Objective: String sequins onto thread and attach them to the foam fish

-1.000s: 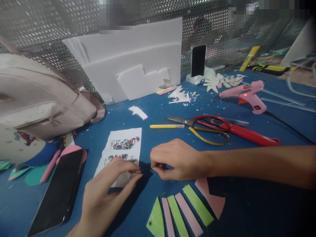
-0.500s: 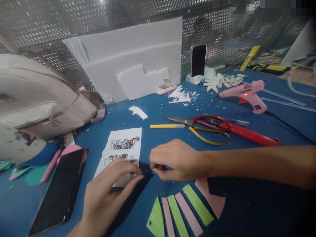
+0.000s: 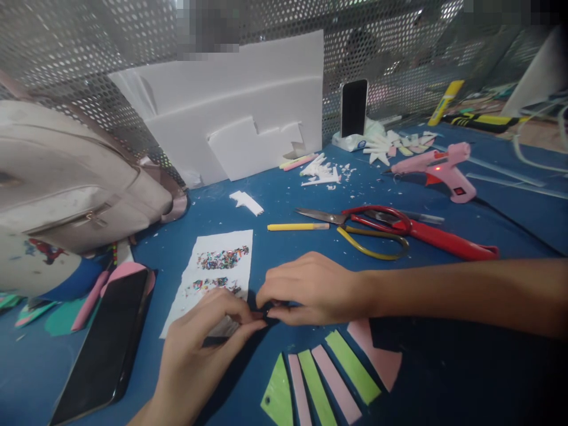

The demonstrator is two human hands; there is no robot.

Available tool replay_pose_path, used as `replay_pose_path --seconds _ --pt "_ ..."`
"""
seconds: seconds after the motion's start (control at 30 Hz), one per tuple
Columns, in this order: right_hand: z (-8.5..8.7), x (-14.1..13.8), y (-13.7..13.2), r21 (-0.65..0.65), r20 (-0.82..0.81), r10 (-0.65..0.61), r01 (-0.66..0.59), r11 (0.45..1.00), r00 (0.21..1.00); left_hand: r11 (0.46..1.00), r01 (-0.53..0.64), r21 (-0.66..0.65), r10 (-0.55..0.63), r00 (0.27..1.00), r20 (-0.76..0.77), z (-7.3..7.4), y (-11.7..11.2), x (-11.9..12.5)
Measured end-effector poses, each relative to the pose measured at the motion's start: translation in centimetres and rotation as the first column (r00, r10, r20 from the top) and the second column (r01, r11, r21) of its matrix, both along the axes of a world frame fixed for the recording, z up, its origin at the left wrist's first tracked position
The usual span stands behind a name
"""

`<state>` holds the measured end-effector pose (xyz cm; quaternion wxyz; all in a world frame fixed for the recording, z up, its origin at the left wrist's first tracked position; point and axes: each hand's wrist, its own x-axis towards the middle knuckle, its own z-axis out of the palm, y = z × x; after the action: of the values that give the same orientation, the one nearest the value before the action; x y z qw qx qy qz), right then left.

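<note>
On the blue tabletop (image 3: 284,198), left of centre, we find a sheet of white paper (image 3: 231,241) bearing two patches of coloured shreds (image 3: 222,258), its near end partly hidden by the left hand (image 3: 189,340). We record that hand narrowed, thumb and forefinger tips brought together just beyond the sheet's right edge. Opposite it, we record the right hand (image 3: 313,287) palm down with fingers curled, its tips just beside those of the left. Whether either hand grips anything small, we cannot tell.

Nearer the wearer, we observe a fan of cut pieces, among them a green strip (image 3: 355,368) and a pink strip (image 3: 337,384). Beyond the hands, we list a yellow pen (image 3: 290,227), scissors (image 3: 328,216) with one red and one yellowish loop, and, farther right, a pink glue gun (image 3: 459,158) showing a red light. To the left, we note a dark phone (image 3: 104,343) and a pale backpack (image 3: 80,171). At the back, we see white board (image 3: 239,94) propped against perforated metal (image 3: 284,15).
</note>
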<state>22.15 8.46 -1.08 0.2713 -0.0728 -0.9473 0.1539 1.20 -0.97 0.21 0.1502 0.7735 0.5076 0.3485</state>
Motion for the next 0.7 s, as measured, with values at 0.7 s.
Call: replay_pose_path --seconds 0.7 --pt "0.16 0.20 0.07 0.012 0.036 0.063 -0.064 0.998 0.997 0.994 -0.019 -0.111 0.028 0.997 0.079 0.08 -0.01 0.60"
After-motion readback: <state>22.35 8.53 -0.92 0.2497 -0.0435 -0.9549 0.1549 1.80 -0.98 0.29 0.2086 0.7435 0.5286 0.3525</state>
